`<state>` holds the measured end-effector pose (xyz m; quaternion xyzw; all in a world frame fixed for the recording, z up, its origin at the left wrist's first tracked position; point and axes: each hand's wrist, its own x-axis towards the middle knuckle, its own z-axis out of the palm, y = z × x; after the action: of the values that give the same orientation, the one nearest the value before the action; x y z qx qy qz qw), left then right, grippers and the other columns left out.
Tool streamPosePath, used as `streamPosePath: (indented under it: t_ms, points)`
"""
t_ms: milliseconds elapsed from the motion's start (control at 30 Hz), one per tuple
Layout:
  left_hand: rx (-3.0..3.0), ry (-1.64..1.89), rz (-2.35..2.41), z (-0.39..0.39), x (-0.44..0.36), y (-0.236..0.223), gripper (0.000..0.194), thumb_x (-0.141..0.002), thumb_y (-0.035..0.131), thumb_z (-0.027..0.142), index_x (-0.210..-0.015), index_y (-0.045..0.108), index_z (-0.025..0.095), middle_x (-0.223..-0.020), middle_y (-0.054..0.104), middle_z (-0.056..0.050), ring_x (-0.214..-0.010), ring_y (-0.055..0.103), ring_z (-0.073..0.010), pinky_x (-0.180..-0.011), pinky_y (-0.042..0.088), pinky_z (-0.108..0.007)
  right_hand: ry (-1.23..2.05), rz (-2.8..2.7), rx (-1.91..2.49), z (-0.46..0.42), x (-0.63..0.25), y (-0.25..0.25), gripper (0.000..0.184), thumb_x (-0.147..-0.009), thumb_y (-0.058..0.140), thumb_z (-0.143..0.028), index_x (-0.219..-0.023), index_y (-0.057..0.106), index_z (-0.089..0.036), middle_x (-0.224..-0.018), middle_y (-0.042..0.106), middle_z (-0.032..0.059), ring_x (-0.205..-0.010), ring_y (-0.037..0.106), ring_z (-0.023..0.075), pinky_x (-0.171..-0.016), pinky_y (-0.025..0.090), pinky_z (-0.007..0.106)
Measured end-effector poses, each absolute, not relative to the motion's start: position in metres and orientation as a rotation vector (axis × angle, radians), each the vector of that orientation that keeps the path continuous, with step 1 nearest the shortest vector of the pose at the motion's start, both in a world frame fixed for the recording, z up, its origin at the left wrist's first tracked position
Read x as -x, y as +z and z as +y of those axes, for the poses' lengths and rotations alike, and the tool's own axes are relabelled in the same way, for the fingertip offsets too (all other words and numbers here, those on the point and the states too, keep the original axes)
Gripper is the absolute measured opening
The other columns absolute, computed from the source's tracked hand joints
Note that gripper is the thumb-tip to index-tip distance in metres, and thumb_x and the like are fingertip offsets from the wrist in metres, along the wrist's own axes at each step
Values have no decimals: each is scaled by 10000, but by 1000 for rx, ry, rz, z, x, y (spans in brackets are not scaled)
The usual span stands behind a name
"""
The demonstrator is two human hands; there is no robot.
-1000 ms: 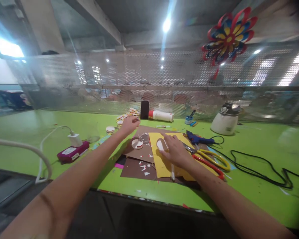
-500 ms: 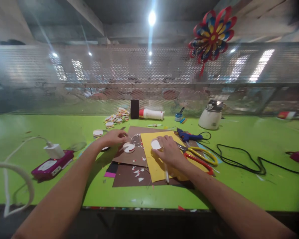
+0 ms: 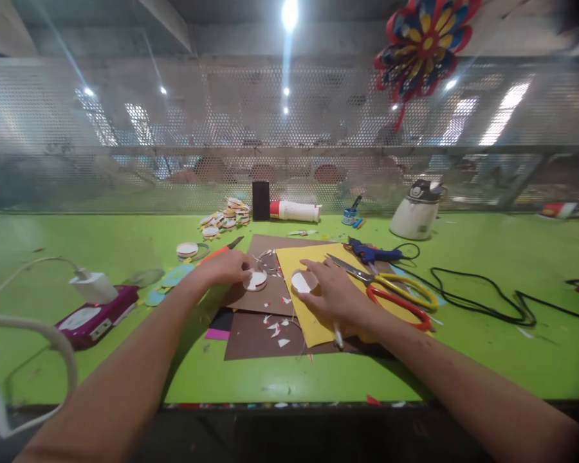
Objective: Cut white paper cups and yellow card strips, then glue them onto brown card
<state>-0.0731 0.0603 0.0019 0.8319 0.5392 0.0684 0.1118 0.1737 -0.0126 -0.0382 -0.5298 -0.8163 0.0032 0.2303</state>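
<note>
The left hand (image 3: 235, 265) is reaching over brown paper (image 3: 270, 292), its bent fingers touching the edge of a white disc (image 3: 255, 280); whether they are gripping it, I cannot tell. The right hand (image 3: 335, 289) is spreading thumb and fingers around a white circle (image 3: 303, 281), which is lying on yellow paper (image 3: 313, 325). Open scissors (image 3: 365, 276) are lying just beyond the right fingers, and an orange cutter (image 3: 220, 250) is resting beyond the left fingers on the table (image 3: 222, 382).
</note>
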Motion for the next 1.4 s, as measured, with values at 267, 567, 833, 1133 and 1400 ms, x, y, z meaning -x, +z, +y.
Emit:
streamPosePath:
  t_ms: [267,567,833,1133,1400]
  points:
    - [-2434,208,1558,53,65,8,100,-622,534,211,-529,567,193,-535,547,9,-525,452,-136,-480,248,-260,60,-2244,1433,-10,-176,-38,574,-826,604,-389,-1346,493,-173,-1227,637,142,-1113,532,346,-881,438,522]
    - [-2435,230,1539,62,66,0,175,-584,583,231,-455,472,195,-470,465,23,-481,415,-132,-471,239,-271,176,-2128,1387,-10,-178,-33,585,-780,661,-324,-1329,516,-182,-1270,620,145,-1194,509,365,-938,424,564]
    - [-2477,785,1465,46,49,12,244,-718,482,225,-909,618,157,-906,644,-75,-839,584,-197,-743,449,-304,445,-1861,1284,-12,-175,-21,537,-758,695,-333,-1248,568,-153,-1063,688,123,-934,623,253,-802,491,425]
    - [-2323,804,776,16,26,5,375,-804,621,314,-1164,620,210,-1081,674,-79,-911,619,-209,-820,486,-344,1199,-1672,942,-18,-176,-10,429,-910,490,-464,-1211,589,-175,-875,715,96,-728,659,197,-623,532,336]
    - [-1866,706,812,16,23,8,243,-751,686,335,-883,669,132,-841,699,-51,-766,629,-162,-725,478,-289,1455,-1510,890,-15,-173,-17,498,-910,422,-595,-918,646,-151,-711,680,77,-602,605,150,-604,509,305]
